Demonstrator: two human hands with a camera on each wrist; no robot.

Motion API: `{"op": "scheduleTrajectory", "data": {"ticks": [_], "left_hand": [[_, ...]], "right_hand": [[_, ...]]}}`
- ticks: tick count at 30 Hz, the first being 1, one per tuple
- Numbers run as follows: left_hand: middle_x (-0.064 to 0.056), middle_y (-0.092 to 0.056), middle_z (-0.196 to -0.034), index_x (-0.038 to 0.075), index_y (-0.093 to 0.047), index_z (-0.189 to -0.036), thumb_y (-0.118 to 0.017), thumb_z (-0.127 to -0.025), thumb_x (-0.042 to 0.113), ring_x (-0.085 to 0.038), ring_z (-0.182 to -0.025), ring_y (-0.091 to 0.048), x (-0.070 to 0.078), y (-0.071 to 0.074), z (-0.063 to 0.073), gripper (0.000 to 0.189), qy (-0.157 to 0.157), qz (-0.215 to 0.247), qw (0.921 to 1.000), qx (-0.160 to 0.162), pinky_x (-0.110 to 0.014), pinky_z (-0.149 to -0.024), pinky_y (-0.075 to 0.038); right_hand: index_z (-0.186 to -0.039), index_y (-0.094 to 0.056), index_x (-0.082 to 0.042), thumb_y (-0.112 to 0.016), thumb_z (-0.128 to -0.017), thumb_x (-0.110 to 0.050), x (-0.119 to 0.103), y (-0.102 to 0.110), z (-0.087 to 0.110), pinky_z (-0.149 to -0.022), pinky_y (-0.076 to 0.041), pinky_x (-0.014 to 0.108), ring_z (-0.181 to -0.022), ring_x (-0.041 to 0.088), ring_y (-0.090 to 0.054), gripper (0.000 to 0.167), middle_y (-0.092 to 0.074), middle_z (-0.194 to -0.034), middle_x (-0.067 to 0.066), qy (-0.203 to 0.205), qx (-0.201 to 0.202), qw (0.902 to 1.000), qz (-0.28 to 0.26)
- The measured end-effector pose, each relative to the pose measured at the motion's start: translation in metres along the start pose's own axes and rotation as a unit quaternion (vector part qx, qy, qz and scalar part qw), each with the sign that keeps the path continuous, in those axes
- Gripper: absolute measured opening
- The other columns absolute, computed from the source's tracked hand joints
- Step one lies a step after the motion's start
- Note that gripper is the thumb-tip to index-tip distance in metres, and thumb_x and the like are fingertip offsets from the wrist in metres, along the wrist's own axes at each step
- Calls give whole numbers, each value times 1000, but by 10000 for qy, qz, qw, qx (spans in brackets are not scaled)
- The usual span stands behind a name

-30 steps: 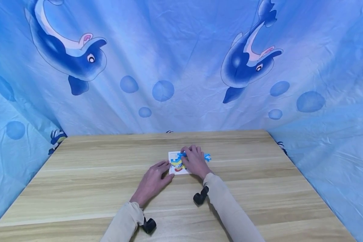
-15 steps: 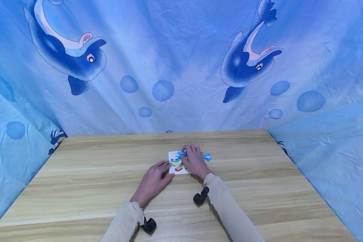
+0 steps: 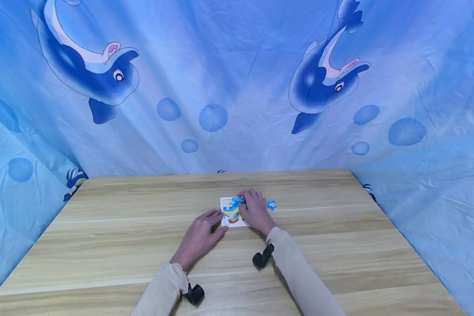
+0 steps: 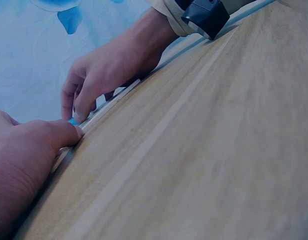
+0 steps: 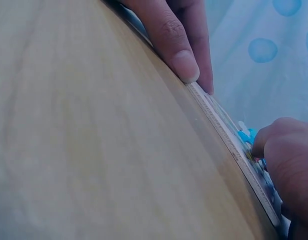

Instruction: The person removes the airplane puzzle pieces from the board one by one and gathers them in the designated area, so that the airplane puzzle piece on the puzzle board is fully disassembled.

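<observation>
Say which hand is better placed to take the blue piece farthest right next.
Probably the right hand: in the head view it is just beside that blue piece, while the left hand touches the left side of the puzzle board.

My left sleeve point(image 3: 159, 289) and right sleeve point(image 3: 305, 281) are long and cream, with soft wrinkles. A little chunky black camera point(image 3: 195, 294) sticks out by each sleeve's end.

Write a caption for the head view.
Left hand touching a puzzle board, right hand over its blue pieces, on a wood-grain table.
</observation>
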State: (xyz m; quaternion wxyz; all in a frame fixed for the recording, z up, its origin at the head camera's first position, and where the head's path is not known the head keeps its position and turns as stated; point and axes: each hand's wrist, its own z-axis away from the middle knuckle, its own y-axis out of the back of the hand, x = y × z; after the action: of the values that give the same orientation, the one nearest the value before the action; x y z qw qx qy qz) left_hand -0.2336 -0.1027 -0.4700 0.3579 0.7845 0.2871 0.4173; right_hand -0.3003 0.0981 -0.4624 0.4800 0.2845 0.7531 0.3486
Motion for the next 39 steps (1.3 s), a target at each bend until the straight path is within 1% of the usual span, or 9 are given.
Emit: {"op": "scheduleTrajectory", "data": {"ticks": [3,9,16,21,26,31,36,39], "left_hand": [[-8,-58,-135,9,-63,-127,-66,-90,37,-27,-127,-51,0,0,0,47,8,-5,10000,-15,-45,-104,-43],[-8,-57,-135,9,-62,-128,-66,-91,38,-27,-127,-50,0,1,0,47,23,-33,10000,-38,-45,-104,-42],[-7,-57,-135,10,-62,-128,-66,-90,39,-26,-127,-50,1,1,1,48,90,-34,9999,-42,-45,-104,-43],[-8,-57,-135,10,-63,-128,-67,-90,38,-27,-126,-51,1,1,0,47,42,-56,10000,2,-45,-104,-43],[-9,-58,-134,10,-63,-127,-67,-90,37,-26,-126,-52,0,0,0,46,-10,-80,10000,25,-44,-104,-43],[-9,-58,-134,10,-63,-127,-67,-90,37,-26,-125,-52,0,0,0,46,-14,-41,10000,39,-44,-103,-44],[-9,-58,-134,10,-63,-127,-67,-90,37,-26,-125,-52,-1,-1,0,46,-44,-31,10000,47,-44,-103,-44],[-9,-58,-134,10,-63,-127,-67,-90,37,-26,-125,-52,-1,-1,0,46,-49,-39,10000,43,-44,-103,-45]], "right_hand": [[-120,-59,-15,-59,-95,-21,1,0,1,-85,-36,38,-103,21,-42,26,-54,-110,0,57,85,9999,-33],[-120,-60,-17,-57,-96,-19,3,0,1,-84,-36,38,-99,18,-43,24,-54,-101,-3,146,171,9997,-136],[-120,-61,-16,-57,-96,-16,5,0,1,-87,-37,39,-97,17,-43,24,-53,-100,-3,279,229,9990,-272],[-122,-61,-15,-57,-96,-16,5,1,1,-86,-39,37,-96,17,-44,26,-53,-101,-2,329,221,9988,-276],[-124,-61,-13,-57,-97,-16,3,2,2,-83,-41,34,-96,17,-45,28,-53,-105,0,361,180,9991,-149],[-126,-59,-13,-58,-97,-20,2,3,3,-85,-41,34,-98,17,-44,30,-51,-108,0,390,56,9992,99],[-128,-59,-11,-57,-98,-22,3,3,4,-83,-40,32,-98,19,-43,32,-50,-109,2,589,5,9973,447],[-128,-59,-10,-57,-98,-22,3,2,4,-82,-41,32,-98,19,-44,33,-51,-110,3,678,23,9962,544]]}}
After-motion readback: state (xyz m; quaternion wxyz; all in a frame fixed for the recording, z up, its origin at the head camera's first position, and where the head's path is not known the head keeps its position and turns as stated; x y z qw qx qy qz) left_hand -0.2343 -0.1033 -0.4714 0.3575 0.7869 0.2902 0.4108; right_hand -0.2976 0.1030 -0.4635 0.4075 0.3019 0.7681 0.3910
